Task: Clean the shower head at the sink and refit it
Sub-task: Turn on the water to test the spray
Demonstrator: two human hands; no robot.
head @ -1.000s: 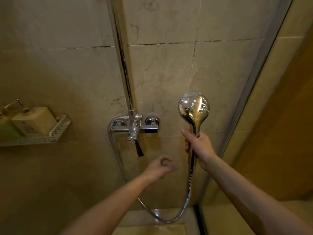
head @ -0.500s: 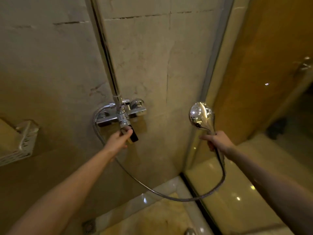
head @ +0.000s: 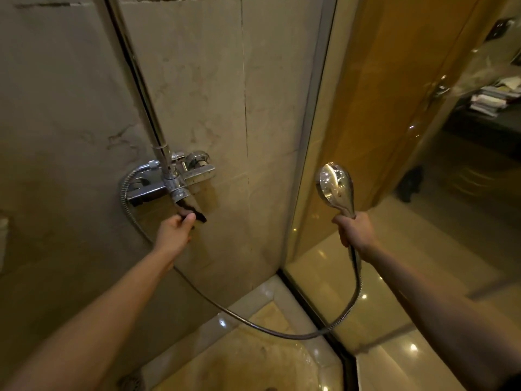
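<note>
A chrome shower head (head: 335,187) stands upright at the right, its shiny back toward me. My right hand (head: 353,231) grips its handle just below the head. A metal hose (head: 282,333) loops from the handle down across the floor and up to the chrome mixer tap (head: 172,179) on the tiled wall. My left hand (head: 176,231) holds the tap's black lever (head: 191,211), thumb laid over it, fingers curled beneath.
A chrome riser pipe (head: 135,77) runs up the wall from the tap. A glass shower partition (head: 315,136) stands between the hands. A floor drain (head: 132,382) lies at the bottom left. Glossy floor tiles and stacked papers (head: 490,100) lie beyond the glass.
My left hand rose from mid-air to the tap's black lever and closed on it. The right hand carried the shower head rightward, past the glass edge. The view turned right.
</note>
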